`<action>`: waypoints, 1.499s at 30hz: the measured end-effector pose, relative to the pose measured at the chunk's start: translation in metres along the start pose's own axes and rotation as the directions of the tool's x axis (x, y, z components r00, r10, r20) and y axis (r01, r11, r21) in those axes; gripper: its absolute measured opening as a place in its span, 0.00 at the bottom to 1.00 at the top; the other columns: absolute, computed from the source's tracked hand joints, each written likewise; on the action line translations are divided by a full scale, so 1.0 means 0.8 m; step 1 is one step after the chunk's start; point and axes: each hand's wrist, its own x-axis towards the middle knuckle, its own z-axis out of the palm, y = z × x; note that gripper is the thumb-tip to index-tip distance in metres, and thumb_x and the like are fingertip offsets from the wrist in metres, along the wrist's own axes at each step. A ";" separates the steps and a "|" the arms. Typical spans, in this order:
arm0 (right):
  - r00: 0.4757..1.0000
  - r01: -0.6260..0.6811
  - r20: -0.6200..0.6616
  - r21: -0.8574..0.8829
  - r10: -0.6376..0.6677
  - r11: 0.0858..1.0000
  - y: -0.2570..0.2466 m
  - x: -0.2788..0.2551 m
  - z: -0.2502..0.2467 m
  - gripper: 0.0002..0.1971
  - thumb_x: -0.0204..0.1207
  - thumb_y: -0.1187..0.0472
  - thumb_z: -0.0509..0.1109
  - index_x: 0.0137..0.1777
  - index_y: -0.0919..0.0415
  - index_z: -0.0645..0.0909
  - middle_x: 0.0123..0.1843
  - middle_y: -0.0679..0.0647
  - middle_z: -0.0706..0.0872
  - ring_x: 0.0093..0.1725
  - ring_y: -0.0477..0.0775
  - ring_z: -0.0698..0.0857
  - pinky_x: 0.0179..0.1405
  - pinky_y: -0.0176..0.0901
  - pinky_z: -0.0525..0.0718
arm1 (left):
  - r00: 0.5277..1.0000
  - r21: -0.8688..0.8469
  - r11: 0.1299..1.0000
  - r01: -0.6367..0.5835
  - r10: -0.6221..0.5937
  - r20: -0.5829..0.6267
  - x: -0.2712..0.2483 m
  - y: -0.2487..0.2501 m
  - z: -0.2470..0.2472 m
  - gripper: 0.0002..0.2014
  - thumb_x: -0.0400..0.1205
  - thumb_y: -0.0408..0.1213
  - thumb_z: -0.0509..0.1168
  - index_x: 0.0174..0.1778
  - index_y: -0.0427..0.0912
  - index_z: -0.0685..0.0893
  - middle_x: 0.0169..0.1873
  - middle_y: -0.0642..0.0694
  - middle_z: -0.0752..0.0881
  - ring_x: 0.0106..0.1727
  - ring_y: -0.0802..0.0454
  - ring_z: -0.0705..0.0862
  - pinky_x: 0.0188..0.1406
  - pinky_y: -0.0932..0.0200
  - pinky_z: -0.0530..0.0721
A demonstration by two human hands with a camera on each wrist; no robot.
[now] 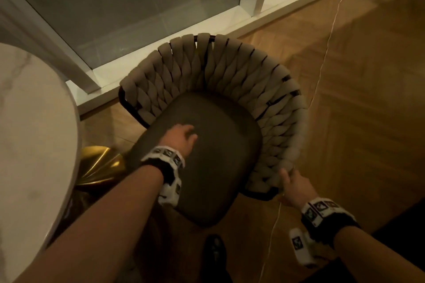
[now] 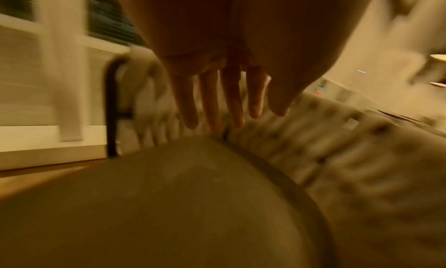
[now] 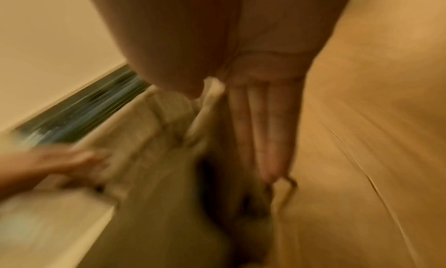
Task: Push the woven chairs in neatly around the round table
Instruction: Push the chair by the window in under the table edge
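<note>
Woven taupe straps wrap the curved back of the chair [image 1: 230, 80], which stands on the wood floor [image 1: 356, 76] beside the round table [image 1: 30, 133], not under it; its dark padded seat [image 1: 207, 156] faces the camera, its back toward the window frame [image 1: 161, 53]. Table top is pale marble, at far left of the head view, with a gold base [image 1: 99, 167] showing below its edge, just beside the seat's near-left corner. Left hand [image 1: 181, 138] reaches over the seat, fingers straight and spread, holding nothing; left wrist view shows the fingers [image 2: 210, 104] extended toward the woven back, above the cushion. Contact with the seat cannot be told through the blur. Right hand [image 1: 292, 184] is at the near right end of the woven back, where the straps meet the dark frame. In the right wrist view the fingers [image 3: 260, 127] lie straight and close together along the outside of the weave, thumb on the other side of a strap; whether this is a firm grip or only a press is unclear. Thin white cord [image 1: 322, 71] trails across the floor to the right of the chair. Both wrists carry marked bands. Dark shoe [image 1: 213, 253] is visible below the seat's front edge.
</note>
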 end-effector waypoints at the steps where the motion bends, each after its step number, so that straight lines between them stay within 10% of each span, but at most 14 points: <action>1: 0.994 0.104 0.031 -0.110 -0.101 0.988 -0.004 -0.009 -0.005 0.22 0.85 0.46 0.48 0.60 0.58 0.77 0.55 0.63 0.87 0.53 0.63 0.86 0.53 0.51 0.83 | 0.994 0.006 0.997 -0.073 0.072 0.079 -0.023 0.014 0.021 0.22 0.82 0.53 0.61 0.72 0.51 0.78 0.70 0.45 0.79 0.71 0.43 0.78 0.73 0.47 0.75; 5: 0.826 0.450 -0.132 -0.430 -0.548 0.783 -0.029 -0.006 -0.037 0.18 0.79 0.59 0.59 0.69 0.53 0.72 0.67 0.57 0.79 0.65 0.57 0.78 0.64 0.51 0.80 | 0.935 -0.135 0.977 -0.167 0.200 0.292 -0.095 0.075 0.094 0.30 0.81 0.61 0.59 0.75 0.48 0.74 0.72 0.44 0.77 0.72 0.44 0.77 0.72 0.51 0.73; 10: 0.763 0.571 0.295 -0.725 -0.575 0.386 -0.069 0.032 -0.033 0.35 0.77 0.57 0.64 0.82 0.43 0.54 0.86 0.49 0.52 0.86 0.58 0.43 0.84 0.65 0.43 | 0.908 -0.074 0.989 -0.127 0.146 0.393 -0.124 0.117 0.153 0.41 0.78 0.60 0.62 0.83 0.49 0.53 0.80 0.41 0.66 0.77 0.38 0.71 0.76 0.43 0.72; 18: 0.742 0.517 0.354 -0.843 -0.570 0.149 -0.067 0.025 -0.016 0.36 0.70 0.31 0.63 0.77 0.43 0.65 0.75 0.47 0.72 0.76 0.57 0.67 0.80 0.62 0.54 | 0.880 0.079 0.952 -0.296 0.239 0.410 -0.139 0.105 0.139 0.32 0.81 0.49 0.62 0.79 0.45 0.59 0.67 0.35 0.80 0.62 0.32 0.82 0.60 0.40 0.82; 31: 0.722 0.551 0.284 -0.787 -0.631 0.276 -0.117 -0.010 0.047 0.32 0.77 0.32 0.55 0.79 0.42 0.61 0.78 0.47 0.71 0.75 0.58 0.67 0.75 0.54 0.66 | 0.899 0.148 0.943 -0.299 0.227 0.373 -0.142 0.025 0.065 0.28 0.80 0.48 0.66 0.75 0.50 0.64 0.62 0.37 0.84 0.58 0.33 0.84 0.55 0.38 0.85; 37: 0.805 0.463 0.144 -0.760 -0.576 0.457 -0.164 -0.003 0.066 0.32 0.81 0.37 0.51 0.83 0.36 0.45 0.87 0.54 0.47 0.83 0.73 0.40 0.79 0.76 0.49 | 0.963 0.145 0.988 -0.053 0.012 0.269 -0.127 -0.036 0.010 0.20 0.81 0.45 0.66 0.67 0.42 0.76 0.61 0.36 0.83 0.62 0.35 0.83 0.59 0.43 0.81; 45: 0.791 0.520 0.220 -0.734 -0.572 0.437 -0.170 -0.020 0.110 0.31 0.83 0.42 0.54 0.83 0.37 0.47 0.87 0.53 0.42 0.81 0.78 0.33 0.77 0.79 0.49 | 0.970 0.035 0.997 0.066 -0.072 0.232 -0.162 -0.077 0.007 0.16 0.80 0.45 0.67 0.63 0.46 0.80 0.58 0.40 0.85 0.60 0.39 0.83 0.58 0.45 0.81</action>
